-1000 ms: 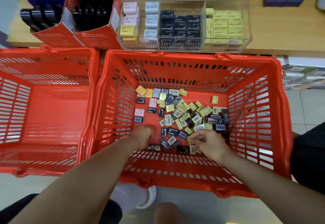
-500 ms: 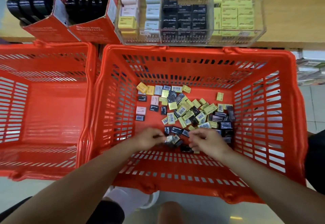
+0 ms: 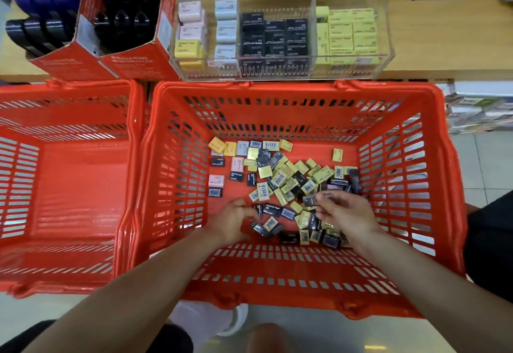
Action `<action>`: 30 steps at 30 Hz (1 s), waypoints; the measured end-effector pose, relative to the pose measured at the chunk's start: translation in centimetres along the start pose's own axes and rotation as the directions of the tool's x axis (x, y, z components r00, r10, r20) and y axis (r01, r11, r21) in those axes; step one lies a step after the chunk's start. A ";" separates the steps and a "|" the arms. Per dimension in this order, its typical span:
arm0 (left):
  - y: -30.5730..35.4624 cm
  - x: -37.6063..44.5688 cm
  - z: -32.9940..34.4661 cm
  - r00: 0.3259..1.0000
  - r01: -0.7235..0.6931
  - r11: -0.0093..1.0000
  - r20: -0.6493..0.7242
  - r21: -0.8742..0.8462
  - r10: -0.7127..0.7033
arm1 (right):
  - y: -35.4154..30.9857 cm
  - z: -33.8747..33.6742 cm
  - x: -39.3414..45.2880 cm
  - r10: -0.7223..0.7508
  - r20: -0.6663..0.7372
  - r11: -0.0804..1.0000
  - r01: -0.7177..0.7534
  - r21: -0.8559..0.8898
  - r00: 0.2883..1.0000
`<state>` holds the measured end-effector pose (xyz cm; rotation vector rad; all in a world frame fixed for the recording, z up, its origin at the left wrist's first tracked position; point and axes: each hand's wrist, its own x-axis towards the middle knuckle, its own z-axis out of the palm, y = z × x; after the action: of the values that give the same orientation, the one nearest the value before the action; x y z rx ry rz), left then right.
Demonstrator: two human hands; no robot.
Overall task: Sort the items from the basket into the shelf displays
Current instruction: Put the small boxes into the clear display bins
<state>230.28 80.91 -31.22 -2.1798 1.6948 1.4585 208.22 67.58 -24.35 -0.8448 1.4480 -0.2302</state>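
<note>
1. Shop floor tiles lie below a wooden shelf [image 3: 433,39] at 12 o'clock.
2. Right hand [image 3: 347,214] pinches a dark packet [image 3: 311,201]; left hand [image 3: 233,221], fingers curled, seems empty.
3. Best to gather one colour, lifting clear of neighbours.
4. Red basket [image 3: 305,291] holds mixed packets [image 3: 286,180]; clear display [image 3: 280,36], at 12 o'clock, holds sorted rows. Second basket [image 3: 69,269], at 9 o'clock, shows nothing.

Barcodes show on small packets [image 3: 278,179] in the orange basket [image 3: 277,94]; print on red cartons [image 3: 133,65] at eleven o'clock is unreadable

Bare forearms, dark trousers [image 3: 172,338] and a white shoe [image 3: 211,319].
</note>
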 end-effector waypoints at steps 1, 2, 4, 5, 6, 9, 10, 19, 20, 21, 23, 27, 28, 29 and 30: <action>0.0 0.4 0.4 1.000 -0.020 1.000 0.010 0.013 0.020 | 0.1 -0.4 -0.1 0.005 -0.005 1.000 -0.005 0.011 1.000; 0.1 0.9 0.7 0.999 -0.037 0.998 0.022 0.048 0.036 | 0.2 -0.8 0.0 0.006 -0.003 1.000 -0.005 0.018 1.000; 0.0 1.5 1.3 0.997 -0.077 0.988 0.000 0.135 0.078 | 0.5 -1.4 0.1 -0.001 0.006 1.000 0.001 0.007 1.000; -0.1 1.7 1.5 0.993 -0.110 0.977 -0.028 0.183 0.117 | 0.6 -1.7 0.2 0.001 0.003 1.000 -0.001 -0.003 1.000; -0.3 1.9 1.7 0.985 -0.146 0.963 -0.057 0.227 0.163 | 0.7 -1.9 0.4 0.001 -0.002 1.000 -0.001 -0.006 1.000; -0.7 2.1 1.9 0.980 -0.163 0.967 -0.082 0.198 0.182 | 1.1 -2.3 0.8 0.020 -0.023 1.000 -0.020 0.004 1.000; -0.6 1.9 1.8 0.985 -0.141 0.983 -0.079 0.116 0.151 | 1.2 -2.3 0.8 0.040 -0.028 0.999 -0.039 0.013 0.999; 5.0 -2.4 -4.5 0.946 -0.010 0.688 -0.229 -0.726 -0.229 | -0.8 0.1 -3.2 0.157 0.036 0.950 -0.161 0.267 0.987; 6.2 -3.1 -5.6 0.932 -0.050 0.633 -0.263 -0.773 -0.249 | -1.6 0.4 -4.1 0.140 0.057 0.945 -0.150 0.289 0.989; 7.4 -3.9 -6.7 0.922 -0.086 0.586 -0.288 -0.806 -0.260 | -2.4 0.6 -5.0 0.120 0.070 0.943 -0.136 0.305 0.990; 9.8 -5.9 -9.0 0.911 -0.148 0.528 -0.323 -0.836 -0.256 | -4.3 0.6 -6.8 0.069 0.085 0.946 -0.092 0.310 0.994; 13.9 -10.7 -13.3 0.914 -0.260 0.480 -0.374 -0.838 -0.158 | -8.6 -0.6 -10.5 -0.064 0.124 0.968 0.031 0.249 0.990; 14.7 -11.8 -14.3 0.917 -0.276 0.460 -0.374 -0.844 -0.136 | -9.8 -1.1 -11.3 -0.084 0.160 0.968 0.043 0.247 0.983; 15.5 -12.9 -15.2 0.921 -0.290 0.424 -0.371 -0.858 -0.120 | -10.9 -1.5 -12.1 -0.092 0.208 0.963 0.034 0.266 0.974; 16.2 -13.9 -16.0 0.923 -0.305 0.382 -0.369 -0.872 -0.106 | -12.1 -1.9 -13.1 -0.097 0.267 0.954 0.013 0.300 0.959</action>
<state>228.52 76.34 -5.03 -3.0478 1.1051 2.6806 208.49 66.44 -6.50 -0.6429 1.0926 -0.3472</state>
